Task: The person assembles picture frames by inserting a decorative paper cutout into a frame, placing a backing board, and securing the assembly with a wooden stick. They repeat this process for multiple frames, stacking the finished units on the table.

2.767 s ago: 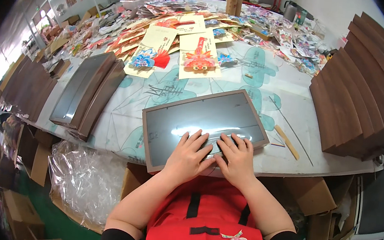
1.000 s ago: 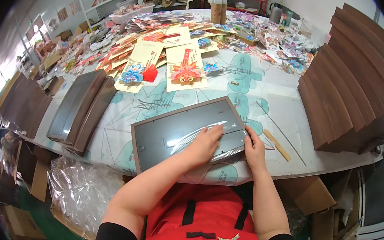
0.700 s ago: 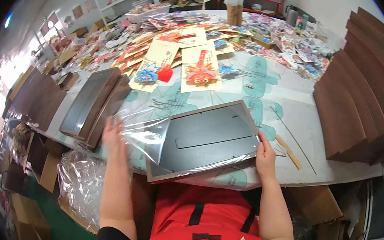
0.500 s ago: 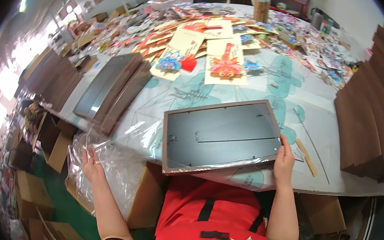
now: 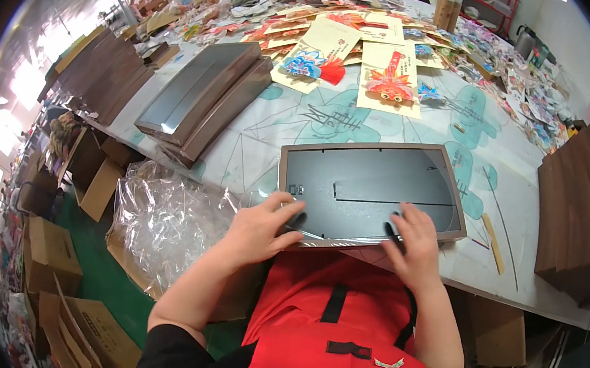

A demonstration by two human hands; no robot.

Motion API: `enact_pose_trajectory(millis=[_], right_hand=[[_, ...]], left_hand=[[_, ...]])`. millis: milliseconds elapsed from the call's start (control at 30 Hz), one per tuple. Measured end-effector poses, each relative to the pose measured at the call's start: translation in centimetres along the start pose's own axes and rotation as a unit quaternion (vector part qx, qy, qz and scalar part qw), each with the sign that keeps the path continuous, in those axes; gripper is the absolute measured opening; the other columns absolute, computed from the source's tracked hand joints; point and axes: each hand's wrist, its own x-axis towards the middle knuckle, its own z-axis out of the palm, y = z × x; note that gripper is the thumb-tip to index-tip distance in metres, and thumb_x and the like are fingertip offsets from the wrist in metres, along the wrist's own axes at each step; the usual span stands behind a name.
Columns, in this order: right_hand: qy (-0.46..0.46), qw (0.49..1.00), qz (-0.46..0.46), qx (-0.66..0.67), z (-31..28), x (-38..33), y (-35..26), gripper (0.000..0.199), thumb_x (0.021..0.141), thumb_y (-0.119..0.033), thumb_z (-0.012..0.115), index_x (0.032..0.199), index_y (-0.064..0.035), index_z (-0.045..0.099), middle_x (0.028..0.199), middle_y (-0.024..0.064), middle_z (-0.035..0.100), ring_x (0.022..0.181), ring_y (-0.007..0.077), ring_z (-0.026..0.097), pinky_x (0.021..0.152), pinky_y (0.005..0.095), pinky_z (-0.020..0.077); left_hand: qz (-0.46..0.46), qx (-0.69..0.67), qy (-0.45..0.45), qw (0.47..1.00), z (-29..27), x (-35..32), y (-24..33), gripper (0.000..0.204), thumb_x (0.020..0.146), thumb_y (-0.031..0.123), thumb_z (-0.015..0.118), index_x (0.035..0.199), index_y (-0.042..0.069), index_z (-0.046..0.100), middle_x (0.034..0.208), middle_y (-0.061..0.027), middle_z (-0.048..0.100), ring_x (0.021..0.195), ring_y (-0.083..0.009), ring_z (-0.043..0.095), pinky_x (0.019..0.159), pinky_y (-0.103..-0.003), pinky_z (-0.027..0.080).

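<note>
A brown picture frame (image 5: 378, 147) lies back side up at the near edge of the table, its dark backing board facing me. My left hand (image 5: 260, 229) is at its near left corner, thumb and fingers apart over the rim. Above the near edge, right of the middle, my right hand (image 5: 414, 245) has its fingers spread and bent toward the backing. Neither hand grips anything that I can see. Whether the fingertips touch the backing, I cannot tell. Clear plastic film shines along the frame's near side.
Left on the table are stacked frames (image 5: 200, 95). A carton with crumpled clear plastic bags (image 5: 165, 221) stands below the left edge. Cream cards with paper ornaments (image 5: 391, 79) lie beyond. Brown frames (image 5: 571, 220) stack at right, near a tan strip (image 5: 493, 244) and thin rod.
My left hand has moved from the plastic bags to the frame's near left corner. My right hand has left the frame's right edge and is over its near side.
</note>
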Motion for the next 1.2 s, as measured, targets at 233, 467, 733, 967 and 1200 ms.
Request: enact_pose_trajectory(millis=[233, 467, 733, 967, 1200], right_hand=[[-0.053, 0.997, -0.026, -0.058, 0.5, -0.4, -0.6, 0.053, 0.067, -0.026, 0.076, 0.115, -0.0096, 0.059, 0.122, 0.0084, 0.059, 0.118, 0.029, 0.051, 0.1, 0.0473, 0.0352], [-0.061, 0.995, -0.01, -0.073, 0.5, -0.7, -0.8, 0.055, 0.068, -0.026, 0.075, 0.118, -0.0107, 0.059, 0.124, 0.0081, 0.058, 0.119, 0.0284, 0.05, 0.1, 0.0458, 0.0351], [-0.073, 0.995, 0.008, -0.072, 0.6, -0.6, -2.1, 0.059, 0.07, -0.033, 0.074, 0.12, -0.0068, 0.057, 0.126, 0.0132, 0.056, 0.119, 0.0317, 0.05, 0.1, 0.0463, 0.0347], [-0.077, 0.995, -0.003, -0.07, 0.3, -0.4, -3.2, 0.07, 0.066, -0.041, 0.076, 0.121, -0.0032, 0.055, 0.126, 0.0173, 0.054, 0.12, 0.0356, 0.047, 0.101, 0.0495, 0.0315], [-0.089, 0.991, -0.007, -0.101, 1.2, -0.6, -3.6, 0.077, 0.062, -0.037, 0.079, 0.125, -0.0026, 0.051, 0.128, 0.0192, 0.052, 0.123, 0.0365, 0.045, 0.103, 0.0519, 0.0295]], left_hand=[[0.039, 0.053, -0.16, 0.985, 1.3, 1.4, -1.0, 0.023, 0.085, 0.024, 0.061, 0.094, 0.006, 0.052, 0.093, -0.0108, 0.056, 0.078, -0.0314, 0.061, 0.064, -0.042, 0.048], [0.086, -0.026, -0.086, 0.992, 0.7, -1.6, -0.4, 0.015, 0.084, 0.015, 0.059, 0.091, 0.006, 0.05, 0.077, -0.0098, 0.053, 0.07, -0.0336, 0.059, 0.059, -0.042, 0.048], [0.122, 0.068, 0.164, 0.977, 6.5, -6.9, -1.1, 0.008, 0.072, 0.004, 0.06, 0.077, 0.007, 0.055, 0.065, -0.0062, 0.048, 0.056, -0.0229, 0.054, 0.047, -0.033, 0.045], [-0.044, -0.079, 0.195, 0.977, 15.6, -9.8, -3.0, 0.013, 0.076, 0.002, 0.064, 0.088, 0.005, 0.06, 0.074, -0.0121, 0.057, 0.067, -0.0329, 0.058, 0.057, -0.039, 0.048], [-0.071, 0.003, 0.111, 0.991, 20.1, -5.9, -3.0, 0.034, 0.09, 0.024, 0.052, 0.118, 0.005, 0.054, 0.118, -0.018, 0.053, 0.112, -0.0361, 0.048, 0.095, -0.048, 0.037]])
